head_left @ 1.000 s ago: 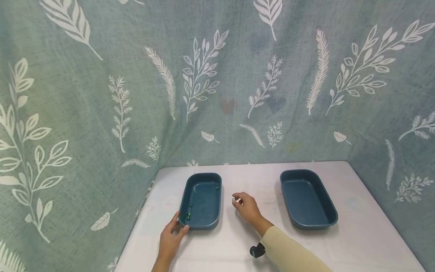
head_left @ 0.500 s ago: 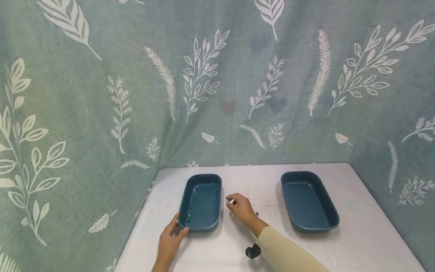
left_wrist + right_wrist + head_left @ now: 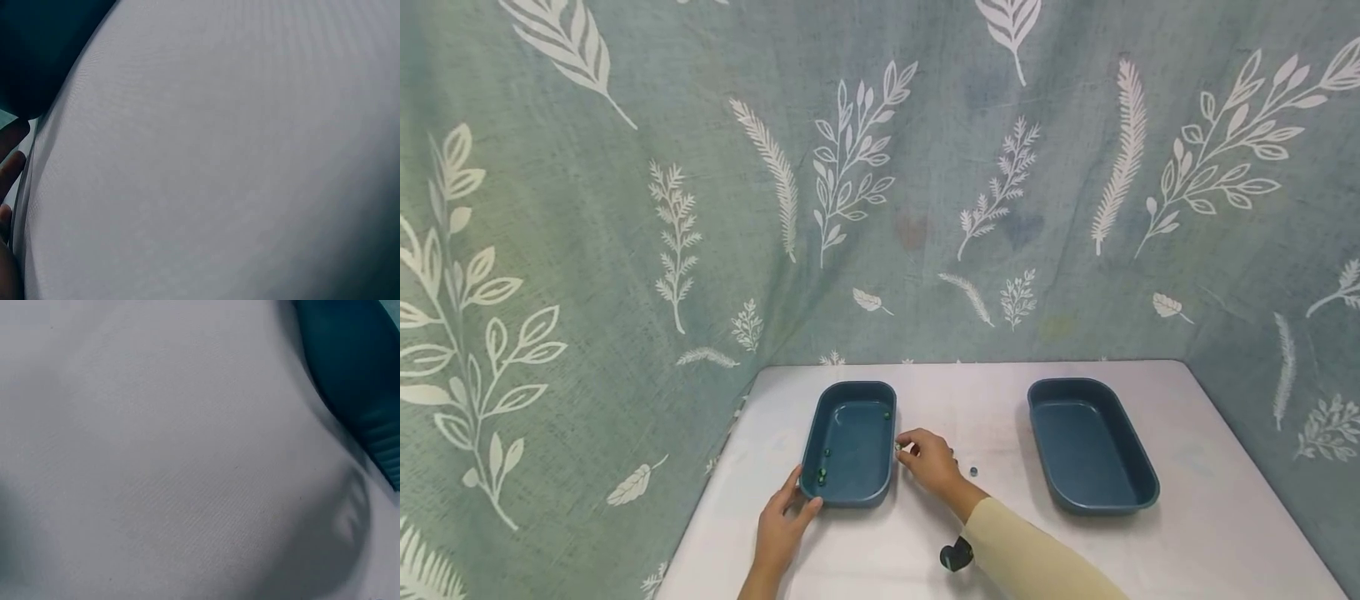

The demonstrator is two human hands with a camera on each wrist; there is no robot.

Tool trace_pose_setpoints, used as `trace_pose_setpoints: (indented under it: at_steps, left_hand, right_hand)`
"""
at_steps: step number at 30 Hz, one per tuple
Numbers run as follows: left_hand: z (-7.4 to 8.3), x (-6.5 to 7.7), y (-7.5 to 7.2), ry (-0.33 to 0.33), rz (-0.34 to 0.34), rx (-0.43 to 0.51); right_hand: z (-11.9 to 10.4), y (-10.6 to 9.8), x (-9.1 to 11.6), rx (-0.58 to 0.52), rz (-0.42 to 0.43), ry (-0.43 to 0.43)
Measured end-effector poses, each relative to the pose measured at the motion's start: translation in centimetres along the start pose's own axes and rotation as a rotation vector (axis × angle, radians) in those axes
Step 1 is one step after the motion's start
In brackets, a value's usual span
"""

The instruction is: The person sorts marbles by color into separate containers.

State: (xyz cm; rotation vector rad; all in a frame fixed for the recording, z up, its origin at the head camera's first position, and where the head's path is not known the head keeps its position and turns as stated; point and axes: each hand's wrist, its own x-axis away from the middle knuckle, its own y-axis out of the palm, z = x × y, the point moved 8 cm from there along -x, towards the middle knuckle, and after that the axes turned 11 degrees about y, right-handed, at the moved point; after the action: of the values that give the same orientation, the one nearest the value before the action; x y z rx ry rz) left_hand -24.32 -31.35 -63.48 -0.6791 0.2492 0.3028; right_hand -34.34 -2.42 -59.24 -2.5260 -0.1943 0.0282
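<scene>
In the head view, my left hand (image 3: 780, 527) touches the near left corner of the left blue tray (image 3: 889, 475), thumb on the front and fingers along the side. Several small green marbles (image 3: 822, 473) lie in that tray, most near its left wall. Just outside the tray's right wall, my right hand (image 3: 931, 461) pinches a small pale marble (image 3: 897, 447) between thumb and forefinger. In the left wrist view, fingers (image 3: 11, 169) reach to the dark tray (image 3: 44, 56). The right wrist view holds only tray and cloth, with a hand-like shadow.
A second blue tray (image 3: 1093, 454) stands to the right on the white cloth (image 3: 925, 542). A small grey-blue marble (image 3: 973, 472) lies between that tray and my right wrist. A black device (image 3: 957, 554) sits at the right wrist. Leaf-patterned fabric (image 3: 925, 208) hangs behind the table.
My right hand has moved left with the marble, up to the tray's right wall. The grey-blue marble behind it has come into sight. My left hand stays at the corner.
</scene>
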Motion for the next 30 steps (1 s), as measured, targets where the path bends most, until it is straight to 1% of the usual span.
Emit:
trace_pose_setpoints:
  at_steps: [13, 22, 26, 30]
  left_hand:
    - [0.1, 0.1, 0.0, 0.013, 0.005, 0.013]
    - [0.5, 0.1, 0.0, 0.034, 0.01, 0.03]
    - [0.3, 0.1, 0.1, 0.026, 0.009, 0.024]
    - [0.2, 0.1, 0.0, 0.018, 0.008, 0.023]
  right_hand:
    - [-1.8, 0.4, -1.0, -0.007, -0.025, -0.036]
    - [-1.3, 1.1, -1.5, -0.042, -0.026, 0.022]
    - [-1.1, 1.3, -1.4, -0.053, -0.031, 0.041]
    - [-1.0, 1.3, -1.5, -0.071, -0.033, 0.035]
